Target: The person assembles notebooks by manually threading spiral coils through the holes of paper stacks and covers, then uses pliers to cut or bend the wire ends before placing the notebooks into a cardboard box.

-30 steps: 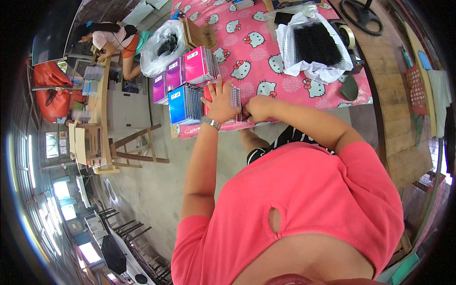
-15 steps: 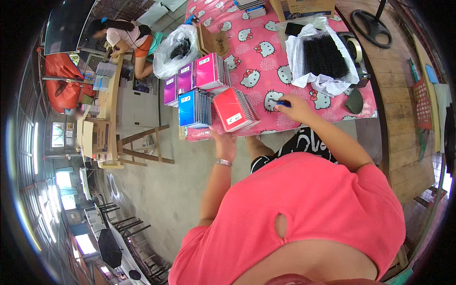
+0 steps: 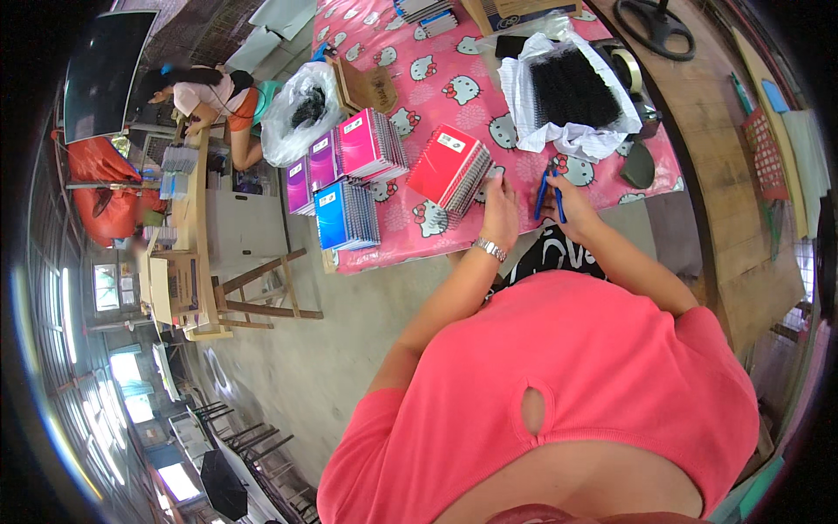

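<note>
A stack of red spiral notebooks (image 3: 451, 168) lies on the pink patterned tablecloth (image 3: 454, 87). My left hand (image 3: 500, 210), with a silver watch at the wrist, rests on the table right beside that stack, fingers together, touching its wire edge. My right hand (image 3: 561, 199) holds a blue-handled plier-like tool (image 3: 546, 189) just right of the left hand, below a white plastic bag of black spiral wires (image 3: 572, 89).
Stacks of pink (image 3: 371, 144), purple (image 3: 310, 170) and blue notebooks (image 3: 345, 218) sit at the table's left edge beside a clear bag (image 3: 305, 113). A tape roll (image 3: 630, 72) lies on the right. Another person (image 3: 205, 100) works at a far bench.
The red notebook stack has been set down flat further right on the table. My left hand has come back to its right edge, and my right hand has picked up the blue tool.
</note>
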`<act>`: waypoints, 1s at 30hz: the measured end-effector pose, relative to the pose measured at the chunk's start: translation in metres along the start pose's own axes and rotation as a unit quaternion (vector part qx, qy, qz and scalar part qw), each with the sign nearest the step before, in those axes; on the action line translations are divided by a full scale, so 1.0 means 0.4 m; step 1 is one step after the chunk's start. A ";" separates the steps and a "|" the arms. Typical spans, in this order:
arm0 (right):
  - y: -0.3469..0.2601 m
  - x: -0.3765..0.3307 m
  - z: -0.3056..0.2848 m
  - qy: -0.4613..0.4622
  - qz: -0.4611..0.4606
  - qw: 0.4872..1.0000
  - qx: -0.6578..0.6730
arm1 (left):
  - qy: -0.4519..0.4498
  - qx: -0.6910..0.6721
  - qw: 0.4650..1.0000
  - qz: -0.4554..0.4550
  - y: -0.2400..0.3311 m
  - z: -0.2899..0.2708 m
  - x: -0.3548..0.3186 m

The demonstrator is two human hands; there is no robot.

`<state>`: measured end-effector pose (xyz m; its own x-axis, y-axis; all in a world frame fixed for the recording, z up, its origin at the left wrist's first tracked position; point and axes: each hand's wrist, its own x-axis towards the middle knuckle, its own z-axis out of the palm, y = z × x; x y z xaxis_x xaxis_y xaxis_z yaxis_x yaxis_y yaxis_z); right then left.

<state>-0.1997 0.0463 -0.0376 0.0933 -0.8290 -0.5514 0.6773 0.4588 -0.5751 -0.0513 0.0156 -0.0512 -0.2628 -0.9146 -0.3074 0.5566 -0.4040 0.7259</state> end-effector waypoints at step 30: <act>-0.135 0.003 0.153 -0.068 -0.487 0.423 -0.762 | 0.099 0.594 0.790 0.110 0.228 -0.070 -0.139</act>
<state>-0.1914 0.0010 0.0299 0.4221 -0.8256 0.3744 -0.8030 -0.5322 -0.2682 0.0361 0.0289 0.0148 -0.0679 -0.9928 -0.0983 -0.5933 -0.0391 0.8041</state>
